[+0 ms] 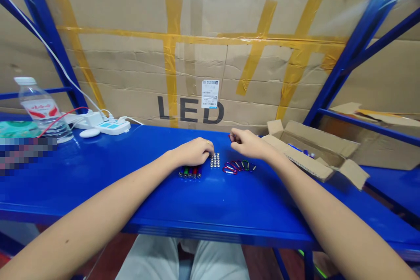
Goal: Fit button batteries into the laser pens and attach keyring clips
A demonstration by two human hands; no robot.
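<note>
I recorded a blue table (223, 210) as the work surface, backed by a large cardboard panel (131, 65) with yellow tape, a white label (210, 94) and the printed letters LED. At the table's left end, well apart from both hands, stood a capped clear bottle (42, 107) and, to its right, a white power strip (113, 127) with plugs and cables. At the right, an open carton (295, 155) contained blue items too small to identify; its flaps were spread, and the right forearm passed just beside it.

I located the work items between and below the hands. A row of coloured metal-ended tubes (190, 173) lay side by side under the left hand (196, 151), which obstructed my view of their far ends. A grid of small silver discs (215, 160) lay just beside the left fingertips, to their right. A fan of coloured carabiners (238, 165) lay right of the discs, on the near side of the right hand (247, 143).

I observed the left fingers curled inward, thumb close to index, at the edge of the grid; I could not tell whether they gripped or touched a disc. The right fingers were drawn together above the table, pinching a small red piece (229, 137) that I could not identify.
</note>
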